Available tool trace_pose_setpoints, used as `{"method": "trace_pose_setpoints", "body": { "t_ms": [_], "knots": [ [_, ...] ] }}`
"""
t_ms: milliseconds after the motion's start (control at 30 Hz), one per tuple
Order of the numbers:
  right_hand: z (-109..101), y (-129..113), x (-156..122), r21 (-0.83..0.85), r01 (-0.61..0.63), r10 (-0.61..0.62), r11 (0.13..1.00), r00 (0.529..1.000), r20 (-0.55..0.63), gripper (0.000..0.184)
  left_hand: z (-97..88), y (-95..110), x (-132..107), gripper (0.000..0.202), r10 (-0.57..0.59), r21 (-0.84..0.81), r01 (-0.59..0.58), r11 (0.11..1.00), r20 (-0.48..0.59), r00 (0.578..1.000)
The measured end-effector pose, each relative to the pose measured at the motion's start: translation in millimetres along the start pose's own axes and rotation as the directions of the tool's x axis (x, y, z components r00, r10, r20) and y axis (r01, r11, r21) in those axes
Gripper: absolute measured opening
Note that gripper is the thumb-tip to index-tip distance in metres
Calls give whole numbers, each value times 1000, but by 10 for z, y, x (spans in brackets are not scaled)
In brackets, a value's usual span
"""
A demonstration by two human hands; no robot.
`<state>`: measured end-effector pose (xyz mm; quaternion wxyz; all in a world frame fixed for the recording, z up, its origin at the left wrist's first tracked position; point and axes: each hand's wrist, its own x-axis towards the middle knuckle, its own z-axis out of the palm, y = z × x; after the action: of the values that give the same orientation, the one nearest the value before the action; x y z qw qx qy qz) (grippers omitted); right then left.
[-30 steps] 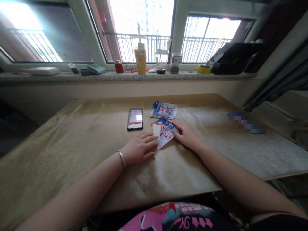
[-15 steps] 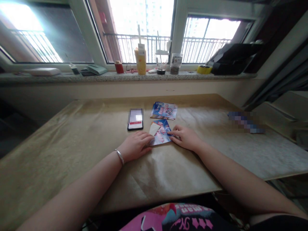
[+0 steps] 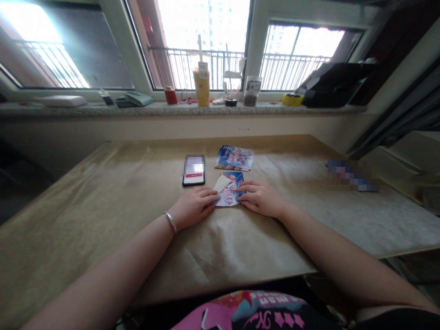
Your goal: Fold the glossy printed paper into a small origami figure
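A blue and white printed leaflet [image 3: 228, 195] lies on the table between my hands, its upper left corner folded over so that a pale flap shows. My left hand [image 3: 196, 206] rests with fingers stretched onto the flap and the lower left edge. Fingers apart, my right hand [image 3: 260, 198] lies flat across the leaflet's right side. Just beyond it is a stack of similar leaflets [image 3: 235, 158]. To the left of the stack sits a phone [image 3: 193, 170] with a lit, partly blurred screen.
A tan cloth covers the table [image 3: 103, 201]. At the far right lies a blurred bluish item [image 3: 350, 175]. Along the windowsill [image 3: 165, 110] stand a yellow drink cup [image 3: 201, 89], a red jar [image 3: 170, 96], a clear container [image 3: 252, 91], yellow tape [image 3: 292, 99] and a black box [image 3: 333, 85].
My right hand has flattened, its fingers now spread further onto the leaflet. The leaflet has turned slightly, and its lower edge sits more level. My left hand has shifted a little.
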<state>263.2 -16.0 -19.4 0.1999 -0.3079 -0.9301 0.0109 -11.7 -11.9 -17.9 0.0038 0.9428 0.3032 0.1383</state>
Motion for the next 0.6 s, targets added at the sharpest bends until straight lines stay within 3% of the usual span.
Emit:
{"method": "trace_pose_setpoints", "body": {
  "t_ms": [167,333,600],
  "knots": [
    [-28,-60,22,95,-39,37,995,999,24,21,-24,25,-13,38,28,-5,-28,1000,85,996],
    [-14,-44,0,104,-220,220,970,975,14,23,-36,80,-7,44,34,-10,-33,999,130,991],
    [24,-7,-14,179,-397,395,900,918,48,22,-10,53,-15,50,59,-47,-53,998,159,985]
  ]
}}
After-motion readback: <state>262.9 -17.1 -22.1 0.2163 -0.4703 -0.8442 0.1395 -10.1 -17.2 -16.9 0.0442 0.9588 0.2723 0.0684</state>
